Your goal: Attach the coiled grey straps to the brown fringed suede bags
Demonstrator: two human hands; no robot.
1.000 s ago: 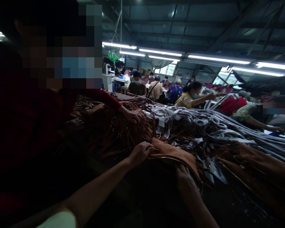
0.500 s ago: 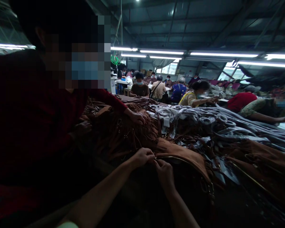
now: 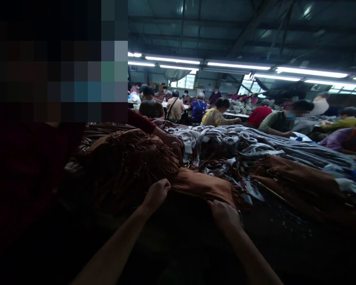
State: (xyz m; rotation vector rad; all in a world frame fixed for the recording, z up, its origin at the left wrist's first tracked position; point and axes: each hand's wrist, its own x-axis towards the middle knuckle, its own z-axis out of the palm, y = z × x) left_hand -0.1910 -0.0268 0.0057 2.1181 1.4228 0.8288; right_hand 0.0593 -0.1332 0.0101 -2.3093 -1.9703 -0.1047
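A brown suede-like bag (image 3: 203, 184) lies in front of me at the near side of the heap, its zipper edge toward me. My left hand (image 3: 158, 193) is closed, gripping the bag at the left end of that edge. Farther right, my right hand (image 3: 227, 217) pinches the same edge near the bag's right corner; whether a zipper pull is between its fingers I cannot tell. The zipper itself is too dark to make out. Fringed brown bags (image 3: 130, 154) are piled just beyond my left hand.
At my left a person in a dark red sleeve (image 3: 141, 120) reaches over the pile. Grey wrapped straps (image 3: 255, 138) run across the back of the heap. More brown bags (image 3: 302, 178) lie at the right. Several people sit at tables behind, under tube lights.
My hands were close together at the bag's left end; now my right hand is farther right along the zipper edge. The view has turned right, and the co-worker's hand remains on the pile.
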